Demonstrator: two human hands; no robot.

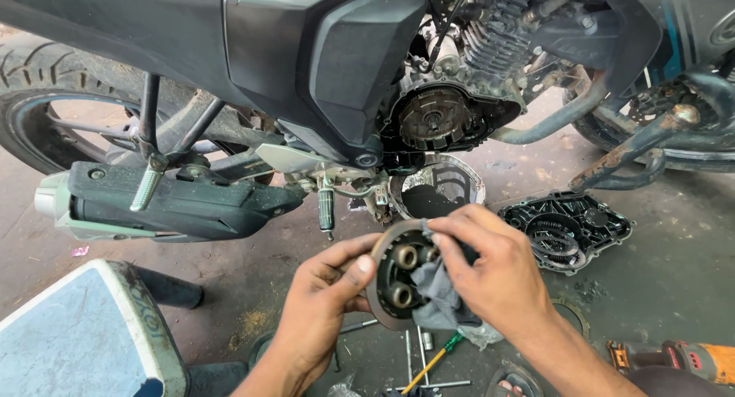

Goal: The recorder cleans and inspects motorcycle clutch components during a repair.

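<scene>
At lower centre of the frame, the left hand [325,301] grips the rim of a round clutch plate [392,278], thumb over its edge. The right hand [494,274] is closed on a grey rag [438,294], pressed into the plate's face. Judged from this, cleaning is under way; refitting is not yet done. The engine side [436,117] at upper centre stands open, its cover [565,230] lying on the floor at right. A drain pan [438,189] sits beneath. Loose bolts [417,351], a screwdriver [435,360] and a power tool [681,359] lie near.
</scene>
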